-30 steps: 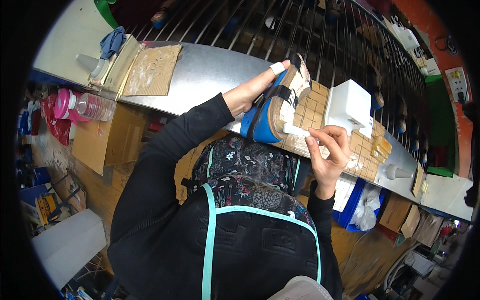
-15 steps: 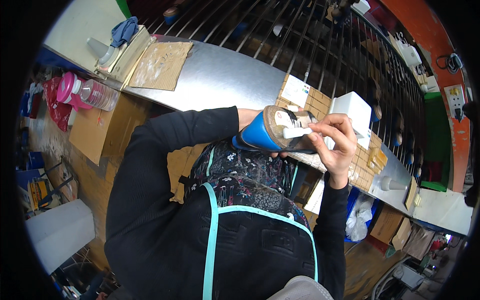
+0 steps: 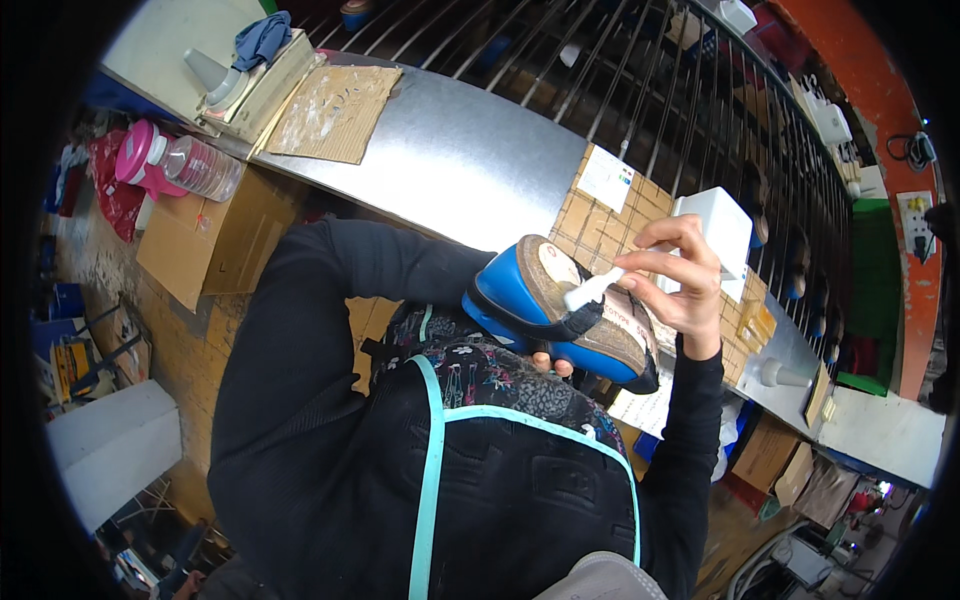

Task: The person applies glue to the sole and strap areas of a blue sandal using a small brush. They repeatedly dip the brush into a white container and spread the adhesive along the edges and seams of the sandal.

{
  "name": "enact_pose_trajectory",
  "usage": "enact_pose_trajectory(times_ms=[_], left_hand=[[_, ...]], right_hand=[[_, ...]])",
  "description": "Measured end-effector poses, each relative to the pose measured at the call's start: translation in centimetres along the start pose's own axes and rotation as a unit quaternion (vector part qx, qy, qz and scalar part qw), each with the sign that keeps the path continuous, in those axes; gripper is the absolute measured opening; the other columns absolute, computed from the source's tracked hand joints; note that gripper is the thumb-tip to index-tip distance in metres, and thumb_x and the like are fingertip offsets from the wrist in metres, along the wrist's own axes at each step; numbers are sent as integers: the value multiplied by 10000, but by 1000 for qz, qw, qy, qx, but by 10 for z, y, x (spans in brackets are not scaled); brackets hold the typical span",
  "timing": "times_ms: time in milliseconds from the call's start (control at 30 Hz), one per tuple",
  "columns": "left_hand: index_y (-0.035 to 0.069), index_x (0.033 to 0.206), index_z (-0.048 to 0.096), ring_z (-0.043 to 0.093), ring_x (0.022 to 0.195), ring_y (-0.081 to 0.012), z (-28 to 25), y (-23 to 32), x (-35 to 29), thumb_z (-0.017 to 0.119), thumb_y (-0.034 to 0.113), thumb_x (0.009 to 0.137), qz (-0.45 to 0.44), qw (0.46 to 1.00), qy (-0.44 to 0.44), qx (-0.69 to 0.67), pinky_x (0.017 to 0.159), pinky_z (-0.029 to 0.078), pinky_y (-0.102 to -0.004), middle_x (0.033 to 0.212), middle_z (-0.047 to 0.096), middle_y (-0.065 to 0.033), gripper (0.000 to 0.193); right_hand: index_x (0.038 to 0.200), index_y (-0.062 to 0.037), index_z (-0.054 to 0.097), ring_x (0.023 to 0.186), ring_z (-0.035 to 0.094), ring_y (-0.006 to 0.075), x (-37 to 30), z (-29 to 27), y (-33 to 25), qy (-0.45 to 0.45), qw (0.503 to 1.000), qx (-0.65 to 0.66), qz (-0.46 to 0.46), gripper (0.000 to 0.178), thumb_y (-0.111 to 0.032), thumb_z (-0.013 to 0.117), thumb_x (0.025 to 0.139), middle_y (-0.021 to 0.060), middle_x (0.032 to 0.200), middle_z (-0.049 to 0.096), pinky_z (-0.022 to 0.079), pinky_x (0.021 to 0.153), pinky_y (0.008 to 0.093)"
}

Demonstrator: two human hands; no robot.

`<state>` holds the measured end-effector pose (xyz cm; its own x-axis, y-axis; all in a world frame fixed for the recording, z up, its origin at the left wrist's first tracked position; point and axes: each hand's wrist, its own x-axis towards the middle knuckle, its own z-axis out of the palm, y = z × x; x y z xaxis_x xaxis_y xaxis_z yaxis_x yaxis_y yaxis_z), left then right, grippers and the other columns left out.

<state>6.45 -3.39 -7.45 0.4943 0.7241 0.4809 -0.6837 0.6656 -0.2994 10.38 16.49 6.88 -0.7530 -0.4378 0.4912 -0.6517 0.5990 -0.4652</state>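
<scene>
A blue shoe last lies sole side up above my lap, with a brown-rimmed pale insole and a black strap across it. My left hand grips it from below; only a few fingertips show at its near side, and the rest is hidden behind it. Between thumb and fingers, my right hand pinches a small white brush-like tool. The tool's wide end is at the insole beside the black strap; whether it touches is hard to tell.
Ahead stands a metal bench with a cardboard piece, a white container and a grey cone. Behind it runs a rack of metal bars. At left, a clear plastic bottle sits by a cardboard box.
The shoe last has turned so that more of its length and the black strap show. My right hand has shifted slightly up and right, still holding the white tool.
</scene>
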Motion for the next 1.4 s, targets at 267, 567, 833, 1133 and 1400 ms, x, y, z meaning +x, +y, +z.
enact_pose_trajectory(times_ms=[267,567,833,1133,1400], left_hand=[[1,1356,439,681,893,-198,53,28,11,497,725,836,354,685,370,518,706,591,-281,1122,628,-197,893],[6,1368,450,661,1006,-166,101,45,21,394,702,891,492,531,364,586,822,566,-272,1215,610,-167,846],[-22,1380,409,634,1071,-216,87,42,27,427,727,859,464,523,359,619,905,538,-298,1242,579,-195,912],[-10,1412,382,546,1208,-278,83,51,4,520,726,807,507,547,307,590,1025,453,-402,1364,501,-203,963],[-28,1378,405,579,1161,-259,67,60,8,742,683,654,473,566,308,602,1008,477,-394,1306,548,-180,1069]], right_hand=[[910,-140,763,792,565,134,-26,-1,-44,210,902,-344,155,213,-129,811,703,25,896,627,314,825,299],[889,-133,759,784,549,132,-45,50,-72,218,949,-148,171,236,-143,830,665,20,914,614,289,739,300],[935,-154,766,763,508,123,-31,30,-11,382,855,-277,213,216,-167,808,723,19,957,608,290,759,306],[909,-133,759,746,539,130,-44,60,-55,300,918,-217,145,240,-166,815,678,41,879,604,257,751,328],[918,-141,761,764,544,135,-14,8,0,418,826,-280,255,189,-165,788,732,42,986,606,269,750,326]])
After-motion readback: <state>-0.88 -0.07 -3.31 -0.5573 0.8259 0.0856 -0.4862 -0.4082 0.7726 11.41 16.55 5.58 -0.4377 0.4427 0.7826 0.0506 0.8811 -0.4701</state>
